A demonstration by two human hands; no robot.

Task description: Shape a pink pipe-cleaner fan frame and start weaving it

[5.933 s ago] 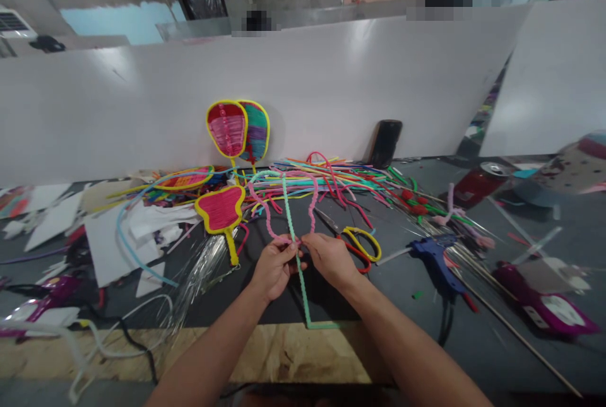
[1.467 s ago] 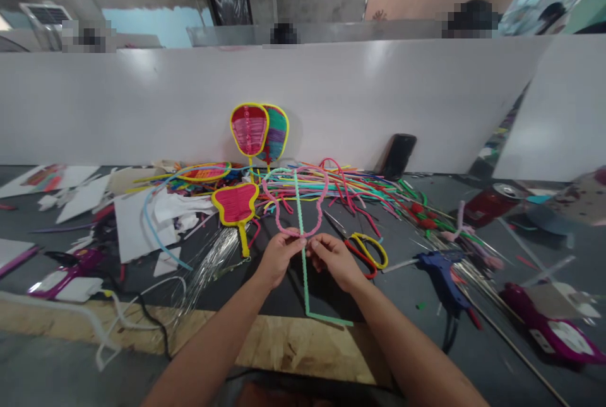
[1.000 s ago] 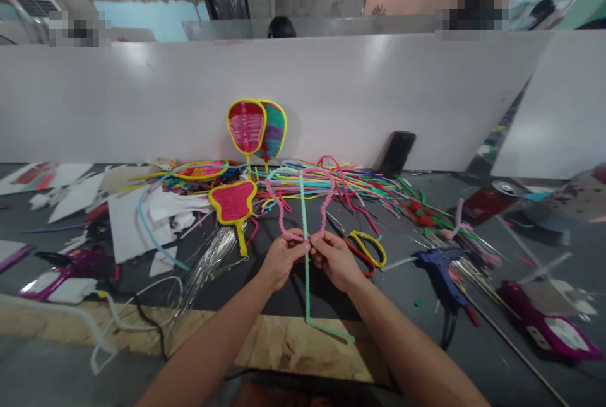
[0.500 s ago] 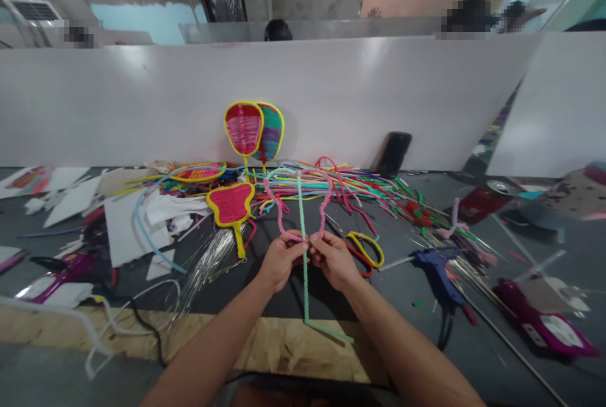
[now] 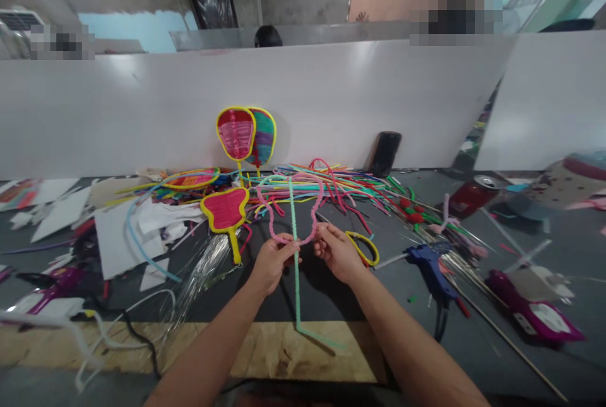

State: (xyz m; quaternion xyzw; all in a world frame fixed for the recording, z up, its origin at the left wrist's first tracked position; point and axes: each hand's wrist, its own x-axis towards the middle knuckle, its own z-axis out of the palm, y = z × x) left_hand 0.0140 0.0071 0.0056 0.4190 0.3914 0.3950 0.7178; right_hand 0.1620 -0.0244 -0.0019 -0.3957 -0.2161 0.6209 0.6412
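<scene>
A pink twisted pipe-cleaner frame (image 5: 313,216), bent into a rounded fan outline, is held up over the dark tabletop. Down its middle runs a mint-green twisted pipe cleaner (image 5: 297,296), whose lower end bends off to the right. My left hand (image 5: 272,263) is closed, pinching the frame's bottom edge where the green stem crosses it. The fingers of my right hand (image 5: 337,253) are pinched at the frame's lower right curve. Left of my hands lies a finished pink fan with a yellow rim (image 5: 226,210).
Two more fans (image 5: 235,134) stand against the white partition (image 5: 331,104). Loose pipe cleaners (image 5: 350,189) pile up along its foot. Yellow-handled scissors (image 5: 363,249), a blue glue gun (image 5: 432,271), a red can (image 5: 476,195) and a phone (image 5: 386,153) are to the right; white paper (image 5: 125,236) lies left.
My right hand has moved right from the bottom junction to the frame's lower right curve. My left hand keeps its pinch at the stem. The view has shifted slightly.
</scene>
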